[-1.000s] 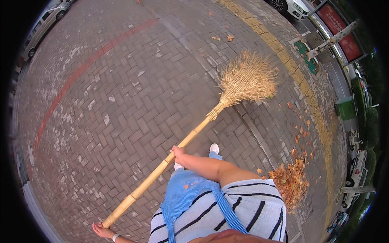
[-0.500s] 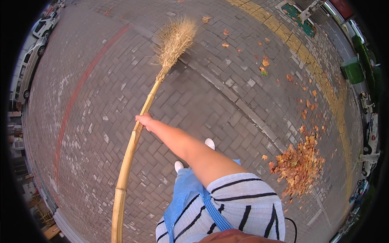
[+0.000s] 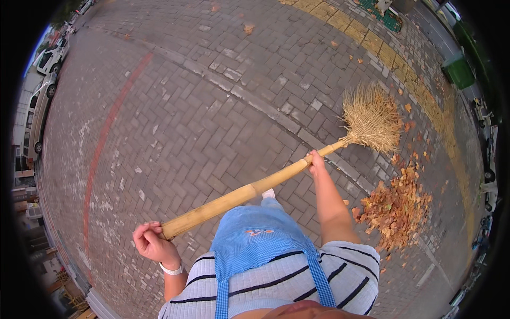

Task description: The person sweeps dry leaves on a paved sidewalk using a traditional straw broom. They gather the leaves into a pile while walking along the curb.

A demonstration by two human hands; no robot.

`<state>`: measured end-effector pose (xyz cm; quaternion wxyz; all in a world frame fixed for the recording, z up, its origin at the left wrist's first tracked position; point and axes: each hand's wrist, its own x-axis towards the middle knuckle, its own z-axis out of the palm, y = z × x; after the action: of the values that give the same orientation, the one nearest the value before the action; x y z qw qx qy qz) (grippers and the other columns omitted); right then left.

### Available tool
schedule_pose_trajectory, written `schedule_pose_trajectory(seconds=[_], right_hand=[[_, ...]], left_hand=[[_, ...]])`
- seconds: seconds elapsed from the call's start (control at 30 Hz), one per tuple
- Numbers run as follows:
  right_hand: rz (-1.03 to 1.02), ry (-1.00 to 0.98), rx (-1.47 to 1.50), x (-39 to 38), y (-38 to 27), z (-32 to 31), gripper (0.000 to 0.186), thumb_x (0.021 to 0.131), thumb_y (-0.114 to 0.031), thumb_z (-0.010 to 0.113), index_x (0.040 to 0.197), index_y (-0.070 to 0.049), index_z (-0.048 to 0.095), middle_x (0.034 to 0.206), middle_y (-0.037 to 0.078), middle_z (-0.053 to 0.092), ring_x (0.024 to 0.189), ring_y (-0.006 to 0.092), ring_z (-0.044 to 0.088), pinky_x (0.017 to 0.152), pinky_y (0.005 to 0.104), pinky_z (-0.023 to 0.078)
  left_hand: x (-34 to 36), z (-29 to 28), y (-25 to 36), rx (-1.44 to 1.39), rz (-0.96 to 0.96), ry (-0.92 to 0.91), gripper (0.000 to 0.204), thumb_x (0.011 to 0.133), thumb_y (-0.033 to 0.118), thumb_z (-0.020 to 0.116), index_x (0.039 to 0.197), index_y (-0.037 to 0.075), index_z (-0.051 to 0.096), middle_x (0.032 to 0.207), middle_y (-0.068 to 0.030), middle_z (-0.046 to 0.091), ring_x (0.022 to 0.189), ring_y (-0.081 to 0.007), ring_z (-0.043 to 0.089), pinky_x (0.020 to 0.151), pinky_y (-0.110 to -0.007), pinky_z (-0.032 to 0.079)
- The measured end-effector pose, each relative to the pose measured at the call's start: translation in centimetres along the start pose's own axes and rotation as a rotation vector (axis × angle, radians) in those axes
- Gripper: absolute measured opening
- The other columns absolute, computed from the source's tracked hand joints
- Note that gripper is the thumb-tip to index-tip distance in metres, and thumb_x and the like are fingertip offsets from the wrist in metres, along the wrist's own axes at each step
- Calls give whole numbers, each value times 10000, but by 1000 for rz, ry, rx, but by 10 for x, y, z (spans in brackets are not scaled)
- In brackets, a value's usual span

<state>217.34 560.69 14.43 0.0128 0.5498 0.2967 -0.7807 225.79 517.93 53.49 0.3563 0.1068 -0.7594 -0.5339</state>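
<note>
A bamboo-handled broom (image 3: pixel 234 196) slants across my body, its straw head spread over the paving at the right. My right hand (image 3: pixel 316 161) grips the handle just below the straw head. At the thick butt end, low on the left, my left hand (image 3: pixel 154 243) is closed with its fingers curled about the end; a white band circles that wrist. A heap of dry orange-brown leaves (image 3: pixel 399 210) lies on the bricks to the right, just nearer than the straw. Scattered single leaves surround the heap.
Grey herringbone brick paving (image 3: pixel 186 133) bears a painted red line (image 3: pixel 114 114) at left. Yellow tactile paving (image 3: pixel 372 45) curves along the right. Beyond it stands a green bin (image 3: pixel 458 72). Parked cars (image 3: pixel 37 114) line the far left. My white shoe (image 3: pixel 268 194) shows below the handle.
The straw head has swung from the far middle to the right, near the leaf heap. My right hand moved right with it and sits closer to the straw. My left hand has come into view.
</note>
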Motion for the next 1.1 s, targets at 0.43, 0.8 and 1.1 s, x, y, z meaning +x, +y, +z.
schedule_pose_trajectory(seconds=[0.43,0.8,1.1], right_hand=[[26,169,100,40,-9,-26,71,697,-80,450,672,-78,383,543,49,409,447,173,410,435,314,412],[149,-189,-175,39,46,251,57,700,-66,441,687,-58,386,573,65,438,489,196,447,510,330,451],[371,-527,-599,-58,141,395,35,783,-50,450,764,-36,424,628,84,465,564,214,496,571,365,476]], left_hand=[[-3,-20,-156,-82,-375,16,116,871,28,424,865,17,539,585,-14,480,533,-73,485,526,-206,429],[62,-85,-165,-94,-130,490,139,861,5,400,867,13,539,543,-6,440,525,-83,460,539,-207,422],[-38,-134,-43,250,-10,945,126,844,11,416,895,22,531,557,7,432,558,-86,461,571,-216,414]])
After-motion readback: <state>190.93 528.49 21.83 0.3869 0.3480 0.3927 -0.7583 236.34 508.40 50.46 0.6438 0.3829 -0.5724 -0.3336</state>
